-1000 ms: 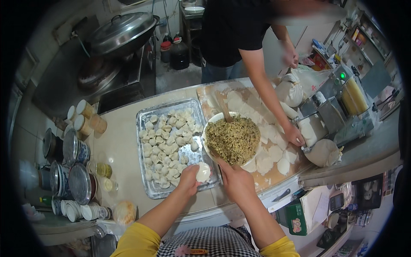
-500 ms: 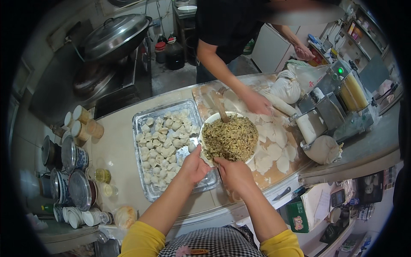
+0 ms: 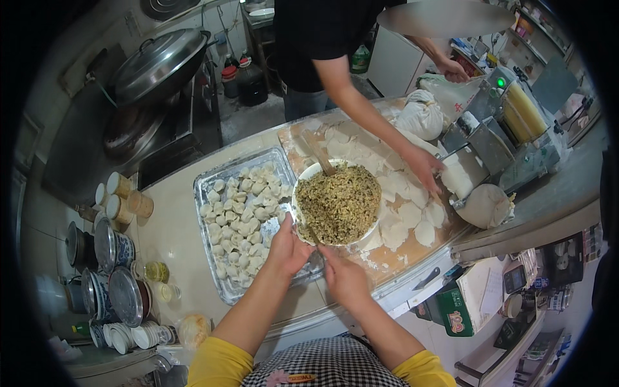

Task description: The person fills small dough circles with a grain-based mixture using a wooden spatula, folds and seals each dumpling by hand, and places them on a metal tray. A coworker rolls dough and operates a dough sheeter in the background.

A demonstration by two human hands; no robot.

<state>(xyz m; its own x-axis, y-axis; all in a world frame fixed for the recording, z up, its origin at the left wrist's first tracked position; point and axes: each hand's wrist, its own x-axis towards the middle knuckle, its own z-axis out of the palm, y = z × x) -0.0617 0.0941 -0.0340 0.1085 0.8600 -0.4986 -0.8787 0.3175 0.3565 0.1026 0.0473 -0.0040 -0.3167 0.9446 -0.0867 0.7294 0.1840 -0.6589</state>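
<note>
A white bowl point(image 3: 376, 227) heaped with chopped yellow-green filling point(image 3: 338, 203) stands before me, a wooden paddle point(image 3: 319, 151) leaning in it. At its near left rim my left hand point(image 3: 289, 250) is cupped, thumb up; what lies in its palm is too small to make out. Beside it, my right hand point(image 3: 346, 277) pinches a thin filling stick point(image 3: 314, 236) whose tip points toward the left palm. Left of the bowl, a metal tray point(image 3: 207, 258) carries rows of folded dumplings point(image 3: 242, 219). Round flat dough wrappers point(image 3: 393, 226) lie on the floured board point(image 3: 445, 242) to the right.
Across the counter a co-worker's hand point(image 3: 425, 169) reaches over the wrappers. A dough-rolling machine point(image 3: 493, 148) and a tied white bag point(image 3: 420, 116) stand far right. Jars point(image 3: 119, 209) and lidded pots point(image 3: 126, 297) line the left side. A large lidded wok point(image 3: 161, 64) sits behind.
The co-worker's hand has moved right, from beside the bowl toward the machine. My view has shifted slightly. My hands stay close together at the bowl's near rim.
</note>
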